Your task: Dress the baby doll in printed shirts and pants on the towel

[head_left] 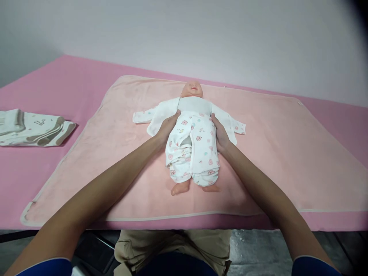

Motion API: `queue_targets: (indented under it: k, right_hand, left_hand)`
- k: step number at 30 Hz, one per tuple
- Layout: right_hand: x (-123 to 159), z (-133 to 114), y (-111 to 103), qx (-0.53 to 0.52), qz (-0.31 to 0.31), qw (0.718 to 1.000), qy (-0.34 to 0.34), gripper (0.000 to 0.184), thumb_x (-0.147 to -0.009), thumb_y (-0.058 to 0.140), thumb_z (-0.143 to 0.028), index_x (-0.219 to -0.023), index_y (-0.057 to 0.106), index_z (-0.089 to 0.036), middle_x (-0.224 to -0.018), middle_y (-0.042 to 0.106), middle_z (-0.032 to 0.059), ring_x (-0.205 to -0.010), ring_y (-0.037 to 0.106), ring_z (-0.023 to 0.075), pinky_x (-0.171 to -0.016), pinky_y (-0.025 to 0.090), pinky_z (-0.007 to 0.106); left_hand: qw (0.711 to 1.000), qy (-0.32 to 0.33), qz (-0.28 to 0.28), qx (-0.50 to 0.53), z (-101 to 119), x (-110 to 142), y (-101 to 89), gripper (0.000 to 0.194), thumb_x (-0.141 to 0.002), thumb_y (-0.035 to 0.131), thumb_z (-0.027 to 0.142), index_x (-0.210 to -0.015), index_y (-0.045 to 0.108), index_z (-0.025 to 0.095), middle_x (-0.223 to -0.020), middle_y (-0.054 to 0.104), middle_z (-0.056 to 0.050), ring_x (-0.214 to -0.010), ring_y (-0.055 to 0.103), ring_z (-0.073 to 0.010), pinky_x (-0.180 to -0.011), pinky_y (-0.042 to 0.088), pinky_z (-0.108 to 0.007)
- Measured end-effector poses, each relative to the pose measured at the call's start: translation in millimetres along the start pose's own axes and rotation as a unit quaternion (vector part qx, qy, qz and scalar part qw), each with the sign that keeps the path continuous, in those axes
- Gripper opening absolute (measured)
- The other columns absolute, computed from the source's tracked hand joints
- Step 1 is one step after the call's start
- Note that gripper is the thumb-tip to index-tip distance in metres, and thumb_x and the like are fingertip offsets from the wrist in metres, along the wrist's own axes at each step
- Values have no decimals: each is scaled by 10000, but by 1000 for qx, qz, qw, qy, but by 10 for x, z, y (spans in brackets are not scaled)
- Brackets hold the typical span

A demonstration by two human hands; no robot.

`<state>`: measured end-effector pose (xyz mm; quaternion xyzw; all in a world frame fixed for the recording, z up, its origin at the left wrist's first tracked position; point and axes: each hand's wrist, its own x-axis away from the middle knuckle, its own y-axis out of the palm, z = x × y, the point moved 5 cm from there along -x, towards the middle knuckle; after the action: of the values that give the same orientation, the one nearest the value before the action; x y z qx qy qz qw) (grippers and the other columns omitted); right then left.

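A baby doll (192,89) lies on its back in the middle of the peach blanket, its feet toward me. It wears a white baby shirt (165,111) spread open at the front, with the sleeves stretched out to both sides. White baby pants (202,138) with small pink prints are pulled up to its belly, and their legs are bunched above the bare feet. My left hand (169,125) grips one side of the pants near the waist, thumb on top. On the opposite side, my right hand (220,134) holds them the same way. The fingers of both hands are mostly hidden.
The peach blanket (278,153) with a pale border covers much of the pink table (37,92). Folded white baby clothes (43,126) with brown trim lie at the far left. A wall (201,42) rises behind the table.
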<state>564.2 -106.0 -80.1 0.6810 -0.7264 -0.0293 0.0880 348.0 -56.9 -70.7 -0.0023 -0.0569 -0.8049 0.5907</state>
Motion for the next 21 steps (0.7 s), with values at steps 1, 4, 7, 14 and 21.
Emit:
queue_targets:
  k: [1, 4, 7, 14, 21]
  right_hand:
    - [3, 3, 17, -15, -9, 1000, 0, 708, -851, 654, -961, -1068, 701, -289, -914, 726, 75, -1001, 706, 337, -875, 621, 499]
    - [2, -91, -23, 10, -8, 999, -44, 646, -873, 668, -926, -1021, 657, -298, -879, 670, 51, -958, 669, 312, -880, 589, 471]
    - [17, -294, -101, 120, 3, 983, -137, 607, -908, 718, -849, -871, 527, -274, -798, 528, 3, -817, 562, 231, -784, 506, 381]
    - [-53, -734, 34, 363, -45, 895, -254, 606, -984, 682, -777, -807, 464, -241, -758, 439, -17, -739, 393, 171, -720, 356, 345]
    - [-386, -152, -130, 69, 81, 993, -57, 714, -802, 757, -918, -814, 448, -275, -748, 513, -17, -774, 547, 208, -748, 540, 378]
  left_hand:
    - [1000, -4, -1, 15, 16, 8, 14, 681, -895, 679, 893, -829, 592, 221, -740, 635, -66, -792, 667, -251, -732, 531, -384]
    - [999, 32, 0, 5, 112, 4, -8, 670, -937, 644, 871, -826, 604, 212, -761, 634, -58, -793, 656, -231, -744, 524, -372]
    - [991, 119, -22, -55, 257, -10, -75, 631, -936, 708, 812, -796, 560, 215, -757, 553, -18, -710, 545, -167, -673, 442, -314]
    - [939, 251, -54, -228, 627, -88, -51, 469, -1040, 680, 649, -886, 550, 225, -760, 472, 7, -682, 391, -144, -642, 329, -297]
    - [983, 109, 15, -150, 185, -270, -73, 672, -958, 663, 827, -764, 434, 225, -717, 399, 16, -651, 399, -138, -586, 332, -288]
